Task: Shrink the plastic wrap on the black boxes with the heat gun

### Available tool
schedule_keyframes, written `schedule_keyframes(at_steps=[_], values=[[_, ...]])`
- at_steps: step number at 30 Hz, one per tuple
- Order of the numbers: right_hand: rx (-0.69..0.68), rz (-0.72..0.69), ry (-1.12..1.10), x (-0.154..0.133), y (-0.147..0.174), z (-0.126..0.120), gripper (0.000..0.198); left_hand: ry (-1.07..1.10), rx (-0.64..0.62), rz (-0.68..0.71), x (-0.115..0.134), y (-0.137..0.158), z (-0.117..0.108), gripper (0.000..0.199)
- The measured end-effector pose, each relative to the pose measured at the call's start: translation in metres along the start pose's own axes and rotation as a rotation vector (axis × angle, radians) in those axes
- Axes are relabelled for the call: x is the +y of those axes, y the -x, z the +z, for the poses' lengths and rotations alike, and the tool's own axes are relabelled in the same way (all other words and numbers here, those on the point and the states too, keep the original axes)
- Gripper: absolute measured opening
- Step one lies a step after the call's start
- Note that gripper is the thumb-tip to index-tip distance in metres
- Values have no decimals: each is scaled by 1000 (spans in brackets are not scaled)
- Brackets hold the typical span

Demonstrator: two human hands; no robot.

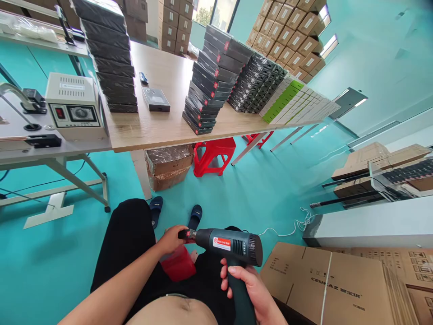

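My right hand [248, 282] is wrapped around the handle of a dark green heat gun [237, 246], which lies level above my lap with its nozzle toward the left. At the nozzle's tip, my left hand [172, 239] grips a small black box [184, 234] with a red mark; most of it is hidden by the fingers and nozzle. Below that hand, between my legs, shows part of a red stool [179, 264]. On the wooden table [158, 131] ahead stand a leaning stack of black boxes [211, 85] with red marks and a taller black stack [110, 63] at left.
A beige control unit [75, 106] sits on the side bench at left. A grey box [155, 98] lies between the stacks. Flat cartons [311, 280] rise close on my right. A red stool [216, 151] and wrapped cartons [169, 164] are under the table. A white cable [287, 232] crosses the floor.
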State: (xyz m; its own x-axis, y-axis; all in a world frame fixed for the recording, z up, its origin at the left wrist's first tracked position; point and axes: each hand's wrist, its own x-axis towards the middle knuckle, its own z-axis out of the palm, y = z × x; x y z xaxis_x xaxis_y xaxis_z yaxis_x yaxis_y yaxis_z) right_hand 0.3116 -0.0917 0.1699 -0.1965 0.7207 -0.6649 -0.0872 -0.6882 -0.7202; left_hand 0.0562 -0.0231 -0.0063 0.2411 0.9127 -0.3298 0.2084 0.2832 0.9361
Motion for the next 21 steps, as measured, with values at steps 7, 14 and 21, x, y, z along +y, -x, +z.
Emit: schedule_keyframes(at_steps=[7, 14, 21], values=[[118, -15, -44, -5, 5, -31, 29, 205, 29, 5, 5, -1, -4, 32], [99, 12, -86, 6, -4, -34, 29, 219, -6, 43, -2, -5, -3, 30], [93, 31, -253, 1, 2, -41, 30, 698, 7, -143, 9, -1, -8, 41]])
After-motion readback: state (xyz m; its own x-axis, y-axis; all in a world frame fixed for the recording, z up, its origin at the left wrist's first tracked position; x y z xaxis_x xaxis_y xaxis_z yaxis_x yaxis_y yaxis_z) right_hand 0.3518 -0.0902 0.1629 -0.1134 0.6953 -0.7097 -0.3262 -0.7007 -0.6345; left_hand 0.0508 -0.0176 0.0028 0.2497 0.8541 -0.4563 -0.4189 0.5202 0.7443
